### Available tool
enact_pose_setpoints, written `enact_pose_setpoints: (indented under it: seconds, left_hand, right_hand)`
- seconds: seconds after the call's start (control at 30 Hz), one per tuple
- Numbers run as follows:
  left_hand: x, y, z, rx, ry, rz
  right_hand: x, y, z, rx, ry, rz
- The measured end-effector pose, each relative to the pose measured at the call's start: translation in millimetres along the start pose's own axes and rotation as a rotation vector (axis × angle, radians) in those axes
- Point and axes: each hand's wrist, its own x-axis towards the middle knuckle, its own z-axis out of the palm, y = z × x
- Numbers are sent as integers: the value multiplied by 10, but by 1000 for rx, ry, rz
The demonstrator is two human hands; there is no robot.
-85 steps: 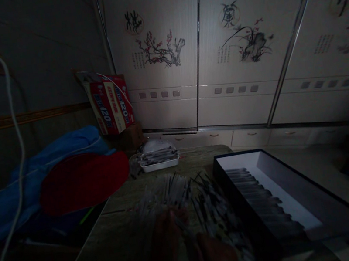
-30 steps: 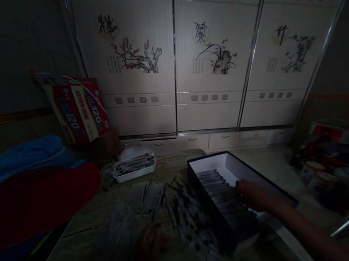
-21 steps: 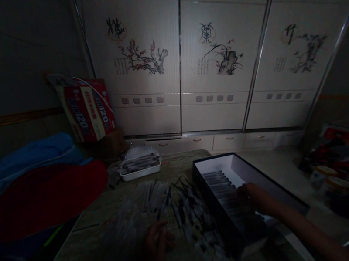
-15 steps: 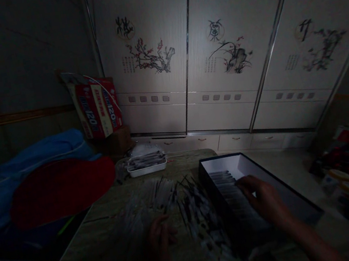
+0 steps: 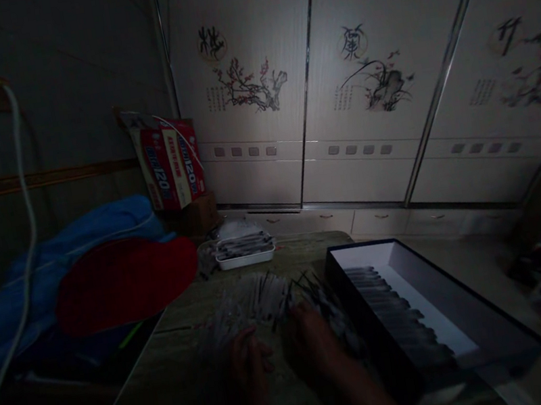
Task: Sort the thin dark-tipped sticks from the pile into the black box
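The light is very dim. On the table, my left hand [image 5: 250, 358] rests left of centre with its fingers curled together; what they hold, if anything, is too dark to make out. Over a loose heap of thin dark and pale pen-like sticks [image 5: 337, 318] sits my right hand [image 5: 313, 336], its fingertips blurred and hidden. More pale sticks [image 5: 267, 295] lie just beyond both hands. To the right stands an open dark box [image 5: 351, 306] with a white inside. Similar sticks [image 5: 395, 313] lie side by side in a row along its left part.
A white tray [image 5: 247, 259] of similar sticks stands at the far table edge. At left lie a red oval item [image 5: 126, 283] and blue cloth [image 5: 100, 229], with a white cable [image 5: 26, 200] hanging in front. A red printed carton [image 5: 172, 166] stands behind, near sliding cupboard doors [image 5: 256, 177].
My right hand has moved left, from inside the dark box to the heap of sticks. My left hand stays about where it was. The view has shifted slightly left.
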Motion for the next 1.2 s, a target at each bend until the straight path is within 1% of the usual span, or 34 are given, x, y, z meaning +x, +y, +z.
enact_pose_setpoints:
  seconds: [0.1, 0.2, 0.3, 0.37, 0.43, 0.53, 0.7, 0.8, 0.93, 1.07, 1.13, 1.2]
  left_hand:
    - [5, -11, -16, 35, -46, -24]
    - [12, -7, -22, 33, -31, -38]
    - [17, 17, -14, -9, -25, -62]
    - [18, 20, -11, -21, -25, -69]
    - [18, 0, -11, -28, -23, -73]
    - [18, -58, -14, -55, -28, -87]
    - [17, -81, 2, -81, -47, -84]
    - [5, -55, 20, -95, -53, -79]
    - [-24, -84, 32, -100, -90, -98]
    - [-28, -146, 37, -63, -145, -115]
    - [-21, -138, 45, -75, -166, -147]
    - [-15, -101, 60, -97, -173, -196]
  right_hand:
    - [213, -127, 94, -44, 15, -48]
    - [382, -236, 163, -81, 0, -136]
    - [481, -279, 261, -112, -29, -185]
    - [486, -267, 332, -130, -40, -189]
    - [431, -234, 387, -146, -43, -186]
    - [241, -173, 408, -159, -49, -193]
    - [-200, -89, 290, -165, -56, -192]
    - [-392, -29, 236, -141, -47, -122]
    - [-500, 73, 270, -128, -5, -43]
    - [-528, 157, 301, -98, 81, 27]
    - [-538, 186, 277, -12, 179, 64]
    - [-550, 196, 235, 130, 295, 84]
